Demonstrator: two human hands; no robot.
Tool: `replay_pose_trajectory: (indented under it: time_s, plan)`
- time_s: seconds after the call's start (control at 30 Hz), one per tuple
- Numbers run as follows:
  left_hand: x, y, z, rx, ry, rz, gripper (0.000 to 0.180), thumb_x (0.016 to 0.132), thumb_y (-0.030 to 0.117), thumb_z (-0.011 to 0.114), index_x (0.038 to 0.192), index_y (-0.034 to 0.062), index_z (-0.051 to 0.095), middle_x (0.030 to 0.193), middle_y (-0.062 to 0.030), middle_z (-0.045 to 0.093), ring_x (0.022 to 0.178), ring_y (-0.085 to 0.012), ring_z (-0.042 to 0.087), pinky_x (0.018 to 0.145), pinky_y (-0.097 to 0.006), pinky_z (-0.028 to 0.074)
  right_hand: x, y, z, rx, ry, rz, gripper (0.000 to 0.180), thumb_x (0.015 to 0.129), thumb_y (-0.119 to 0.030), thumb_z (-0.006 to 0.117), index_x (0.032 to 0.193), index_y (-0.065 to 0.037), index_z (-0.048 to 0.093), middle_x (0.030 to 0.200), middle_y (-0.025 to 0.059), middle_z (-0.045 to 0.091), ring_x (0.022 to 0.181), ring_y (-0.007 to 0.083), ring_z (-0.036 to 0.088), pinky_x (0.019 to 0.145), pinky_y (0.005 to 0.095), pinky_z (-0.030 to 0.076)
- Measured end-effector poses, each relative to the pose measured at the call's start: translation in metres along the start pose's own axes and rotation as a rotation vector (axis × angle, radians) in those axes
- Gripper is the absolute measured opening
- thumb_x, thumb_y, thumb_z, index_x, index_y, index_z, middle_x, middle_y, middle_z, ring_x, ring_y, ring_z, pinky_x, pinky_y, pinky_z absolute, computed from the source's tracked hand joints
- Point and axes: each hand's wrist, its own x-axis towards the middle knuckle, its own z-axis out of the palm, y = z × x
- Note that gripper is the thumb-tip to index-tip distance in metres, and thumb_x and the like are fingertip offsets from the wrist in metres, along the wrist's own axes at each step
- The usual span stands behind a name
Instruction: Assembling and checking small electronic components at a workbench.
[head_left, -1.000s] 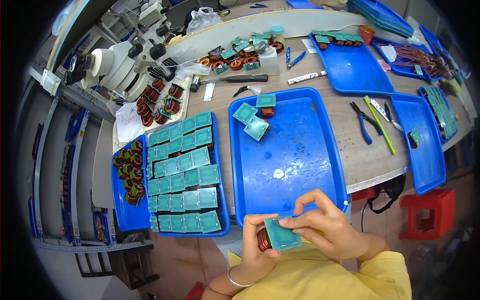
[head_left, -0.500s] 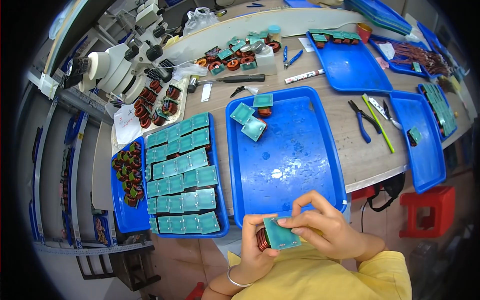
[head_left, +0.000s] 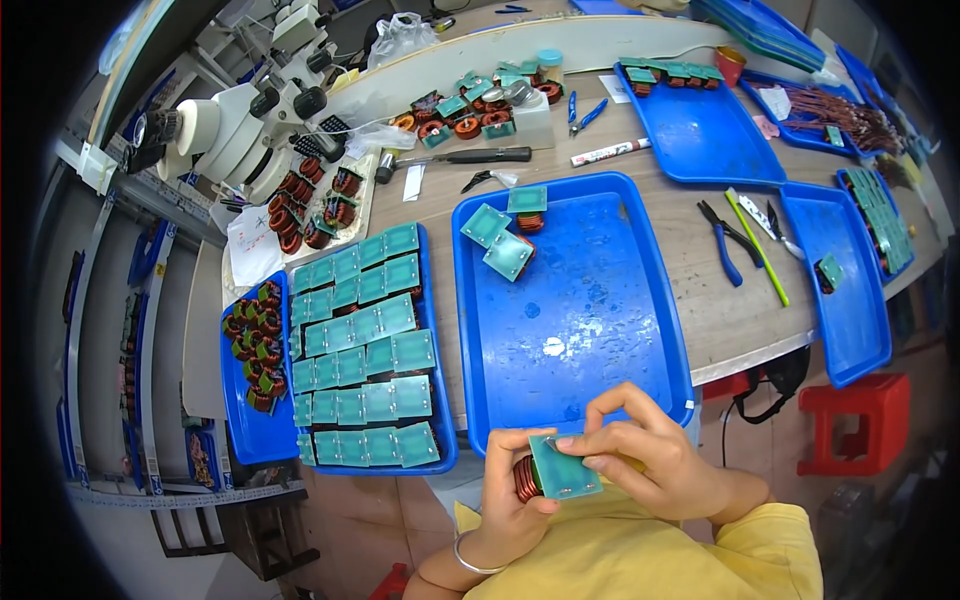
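Observation:
Just past the near edge of the middle tray, my left hand (head_left: 510, 510) grips a toroidal coil (head_left: 527, 478) mounted on a green circuit board (head_left: 568, 478). The board's flat side faces up toward me, with solder spots along its lower edge. My right hand (head_left: 650, 455) is closed, its fingertips pinched against the board's upper part; whatever lies between them is too small to make out. In front of my hands is the blue tray (head_left: 610, 370), where three coils on green boards (head_left: 509, 257) sit in the far left corner.
A blue tray on the left holds rows of board-mounted coils (head_left: 365, 320); beside it a smaller tray has more coils (head_left: 262, 350). Pliers (head_left: 727, 245), a green stick (head_left: 760, 250) and a marker (head_left: 610, 152) lie on the table. A microscope (head_left: 220, 130) stands at back left, a red stool (head_left: 855, 425) at right.

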Motion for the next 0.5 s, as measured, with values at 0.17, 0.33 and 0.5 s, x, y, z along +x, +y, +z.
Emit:
replay_pose_trajectory:
  time_s: [0.17, 0.33, 0.5]
  plan:
    - [0.0001, 0.0007, 0.0012, 0.028, 0.023, 0.035, 0.071, 0.072, 0.051, 0.063, 0.110, -0.0014, 0.034, 0.100, -0.0088, 0.046, 0.091, -0.0130, 0.049, 0.076, -0.025, 0.042, -0.0005, -0.0010, 0.0006, 0.012, 0.004, 0.018, 0.027, 0.077, 0.004, 0.055, 0.101, -0.005, 0.062, 0.093, 0.0110, 0.045, 0.074, 0.0148, 0.052, 0.062, 0.0249, 0.045]
    - [-0.0007, -0.0002, 0.0009, 0.029, 0.033, 0.039, 0.071, 0.072, 0.051, 0.063, 0.110, -0.0017, 0.035, 0.100, -0.0089, 0.046, 0.090, -0.0131, 0.049, 0.077, -0.025, 0.041, 0.0007, -0.0022, 0.0000, 0.008, -0.024, 0.030, 0.026, 0.076, 0.004, 0.056, 0.100, -0.005, 0.062, 0.092, 0.0108, 0.045, 0.075, 0.0152, 0.052, 0.062, 0.0250, 0.044]
    - [-0.0013, -0.0013, 0.0004, 0.023, 0.029, 0.036, 0.071, 0.072, 0.051, 0.063, 0.110, -0.0017, 0.035, 0.099, -0.0087, 0.046, 0.090, -0.0129, 0.049, 0.077, -0.025, 0.041, -0.0016, -0.0009, 0.0067, -0.003, 0.087, -0.008, 0.026, 0.075, 0.004, 0.057, 0.099, -0.005, 0.063, 0.091, 0.0108, 0.046, 0.076, 0.0158, 0.051, 0.063, 0.0250, 0.044]
